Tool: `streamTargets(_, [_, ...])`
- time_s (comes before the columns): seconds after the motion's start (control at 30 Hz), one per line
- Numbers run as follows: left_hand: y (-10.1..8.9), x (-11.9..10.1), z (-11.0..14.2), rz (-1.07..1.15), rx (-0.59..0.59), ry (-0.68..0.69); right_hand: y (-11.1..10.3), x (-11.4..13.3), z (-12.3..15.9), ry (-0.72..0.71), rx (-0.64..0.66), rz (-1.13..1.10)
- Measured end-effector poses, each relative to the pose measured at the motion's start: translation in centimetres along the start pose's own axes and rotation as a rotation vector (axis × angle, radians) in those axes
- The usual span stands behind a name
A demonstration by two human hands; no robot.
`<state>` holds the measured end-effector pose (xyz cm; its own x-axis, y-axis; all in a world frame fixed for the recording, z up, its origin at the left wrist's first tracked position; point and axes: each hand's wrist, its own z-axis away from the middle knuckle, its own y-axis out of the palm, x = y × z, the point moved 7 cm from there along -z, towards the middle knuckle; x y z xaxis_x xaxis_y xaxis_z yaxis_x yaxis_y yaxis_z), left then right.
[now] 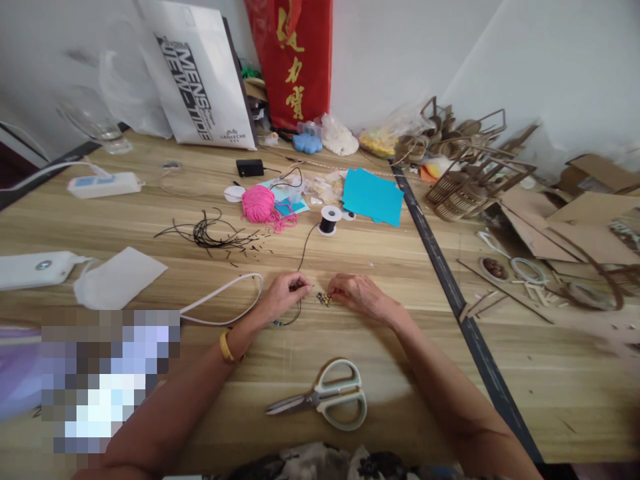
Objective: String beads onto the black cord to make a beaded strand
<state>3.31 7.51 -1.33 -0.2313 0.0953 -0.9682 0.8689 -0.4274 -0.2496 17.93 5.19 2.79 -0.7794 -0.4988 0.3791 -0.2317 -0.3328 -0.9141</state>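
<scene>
Near the middle of the table my left hand (289,293) is closed in a pinch on a thin black cord (305,250), its tip poking out toward the right. The cord runs back to a white spool wound with black cord (329,221), and a loop with a few strung beads (280,323) hangs below the hand. A small pile of dark and yellow beads (325,299) lies between my hands. My right hand (356,293) has its fingers drawn together at the pile's right edge; what is between them is hidden.
White-handled scissors (341,395) lie nearest me. Behind are cut black cords (207,233), pink yarn (259,203) and blue sheets (373,197). A white cable loop (220,323) lies left. Small wooden baskets (455,193) and cardboard (540,220) crowd the right, past a dark strip (435,247).
</scene>
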Motion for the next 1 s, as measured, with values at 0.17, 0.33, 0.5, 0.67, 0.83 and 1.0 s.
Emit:
streamTargets(0.17, [0.0, -0.1, 0.0, -0.015, 0.004, 0.002, 0.1, 0.5, -0.1, 0.002, 0.015, 0.066])
streamTargets(0.33, [0.0, -0.2, 0.0, -0.006, 0.002, -0.004, 0.0, 1.1, -0.2, 0.017, 0.037, 0.117])
streamTargets(0.5, [0.1, -0.4, 0.0, -0.005, 0.011, -0.005, 0.0, 1.8, -0.3, 0.045, 0.049, 0.178])
streamTargets(0.67, [0.0, -0.5, 0.0, -0.018, 0.009, -0.005, 0.6, 1.3, -0.5, 0.04, 0.017, 0.17])
streamTargets(0.83, [-0.1, -0.6, 0.0, -0.02, -0.003, 0.008, 0.5, 0.6, -0.6, -0.005, -0.087, 0.003])
streamTargets(1.0, [-0.1, -0.6, 0.1, -0.026, 0.003, 0.005, 0.3, 0.2, -0.7, -0.044, -0.226, -0.256])
